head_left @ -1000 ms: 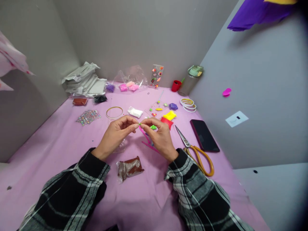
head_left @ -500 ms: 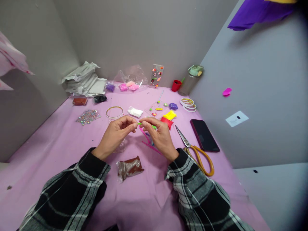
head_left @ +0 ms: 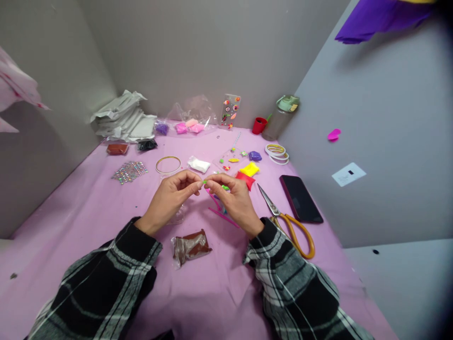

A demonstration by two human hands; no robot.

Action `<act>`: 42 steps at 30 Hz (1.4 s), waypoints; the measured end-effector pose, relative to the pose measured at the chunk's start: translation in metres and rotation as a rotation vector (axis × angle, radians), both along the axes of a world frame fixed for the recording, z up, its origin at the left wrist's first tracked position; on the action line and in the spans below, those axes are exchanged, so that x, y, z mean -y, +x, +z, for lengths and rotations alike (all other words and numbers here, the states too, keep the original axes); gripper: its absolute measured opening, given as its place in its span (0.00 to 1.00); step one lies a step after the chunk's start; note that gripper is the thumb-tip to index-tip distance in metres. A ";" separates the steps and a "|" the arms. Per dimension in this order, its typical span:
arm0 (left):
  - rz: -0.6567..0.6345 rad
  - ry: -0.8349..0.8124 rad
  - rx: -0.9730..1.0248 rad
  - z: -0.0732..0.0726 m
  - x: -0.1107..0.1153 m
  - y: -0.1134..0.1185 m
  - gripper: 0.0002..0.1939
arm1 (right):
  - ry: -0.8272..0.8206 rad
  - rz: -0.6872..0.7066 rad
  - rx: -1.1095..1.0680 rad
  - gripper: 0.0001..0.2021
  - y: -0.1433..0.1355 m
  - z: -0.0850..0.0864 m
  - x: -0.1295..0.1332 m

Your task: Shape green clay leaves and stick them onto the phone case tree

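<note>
A tiny green piece (head_left: 204,182) is pinched between the fingertips of both hands, above the middle of the table. My left hand (head_left: 174,194) comes from the left with thumb and forefinger pressed together on it. My right hand (head_left: 233,196) meets it from the right in a similar pinch. Partly hidden under my right hand lie bright pink strips (head_left: 223,216) and some green bits. A brown clay packet (head_left: 192,247) rests below the hands. Beyond them are a white packet (head_left: 198,164), a yellow packet (head_left: 249,169) and a red packet (head_left: 245,180).
Scissors (head_left: 290,227) with orange handles and a dark phone (head_left: 301,199) lie at the right. White tape rings (head_left: 277,153), a bottle (head_left: 279,120) and a red cup (head_left: 259,125) stand farther back. Silvery packets (head_left: 122,118) are piled back left, behind a rhinestone sheet (head_left: 130,172).
The green piece shows slightly less between the fingertips, which have shifted very little. Everything else looks the same.
</note>
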State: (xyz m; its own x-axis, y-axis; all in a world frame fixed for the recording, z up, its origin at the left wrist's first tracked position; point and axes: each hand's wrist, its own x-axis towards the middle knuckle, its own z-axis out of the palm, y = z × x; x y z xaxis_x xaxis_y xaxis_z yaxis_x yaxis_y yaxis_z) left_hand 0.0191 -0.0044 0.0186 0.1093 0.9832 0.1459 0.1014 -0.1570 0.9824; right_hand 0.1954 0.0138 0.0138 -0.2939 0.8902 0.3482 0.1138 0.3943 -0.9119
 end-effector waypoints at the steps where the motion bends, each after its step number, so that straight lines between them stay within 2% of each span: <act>1: 0.000 0.002 0.001 0.000 0.000 0.000 0.08 | -0.002 0.009 -0.003 0.05 0.000 0.000 0.000; 21: -0.039 0.010 -0.013 -0.003 0.000 -0.001 0.08 | 0.019 0.013 -0.022 0.05 0.000 -0.004 -0.002; 29: -0.013 0.023 -0.006 -0.003 -0.002 0.000 0.07 | -0.076 0.056 -0.089 0.10 0.002 -0.006 -0.004; 34: 0.004 0.013 -0.014 -0.001 -0.001 0.001 0.08 | -0.078 0.042 -0.067 0.05 0.001 -0.005 -0.005; 40: 0.035 0.052 0.024 -0.005 -0.001 0.000 0.07 | -0.168 0.077 -0.172 0.05 0.002 -0.006 -0.006; 42: 0.034 0.060 0.053 -0.007 -0.001 0.000 0.10 | -0.191 0.088 -0.195 0.04 0.002 -0.006 -0.007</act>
State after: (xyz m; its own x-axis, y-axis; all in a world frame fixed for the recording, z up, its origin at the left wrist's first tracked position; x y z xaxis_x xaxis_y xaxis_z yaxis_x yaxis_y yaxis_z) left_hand 0.0192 -0.0030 0.0113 0.0668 0.9756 0.2090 0.0559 -0.2128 0.9755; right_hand 0.1977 0.0204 0.0079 -0.3165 0.9192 0.2345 -0.0977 0.2143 -0.9719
